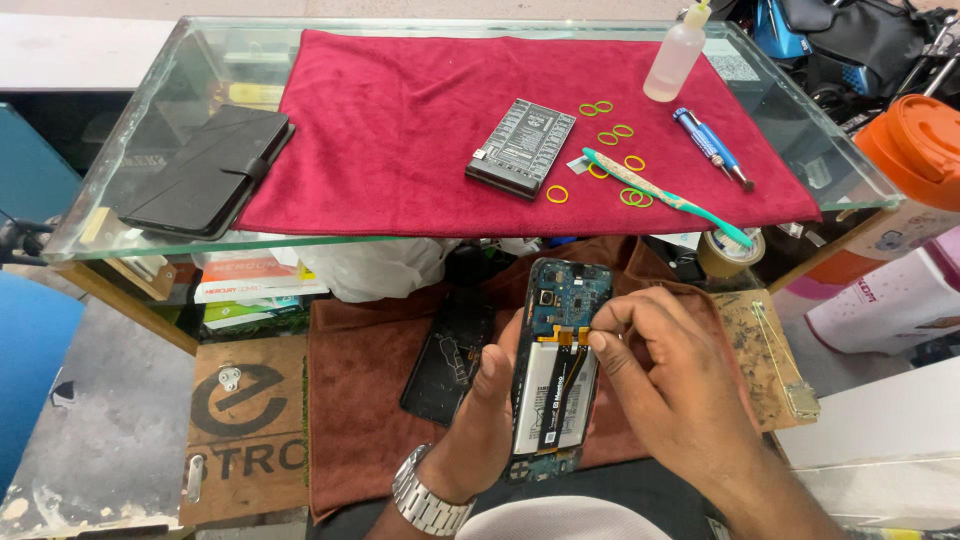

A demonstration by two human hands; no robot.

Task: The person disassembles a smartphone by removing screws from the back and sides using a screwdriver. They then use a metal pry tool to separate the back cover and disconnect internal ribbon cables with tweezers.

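The right hand (665,385) comes in from the side with thumb and forefinger pinched together over the opened phone (556,368), right at the orange flex strip just below the blue circuit board; whether something tiny sits between those fingertips is too small to tell. The left hand (480,420), a metal watch (428,500) on its wrist, is clamped around the phone's left edge from beneath, thumb along the frame, holding it tilted up toward the face so the bared battery and board look at the worker. Just left of it, on the brown cloth (350,400) spread over the lower bench, lies the dark back cover (450,365), set close by. Above, a glass shelf (130,190) carries a red towel (400,140) that keeps small parts from sliding: a black circuit tester board (522,146), scattered yellow-green rubber rings (596,108), a green toothbrush (660,192), a blue screwdriver (712,146) and a squeeze bottle (677,62), all within arm's reach. A black wallet case (205,170) rests off the towel at the left.
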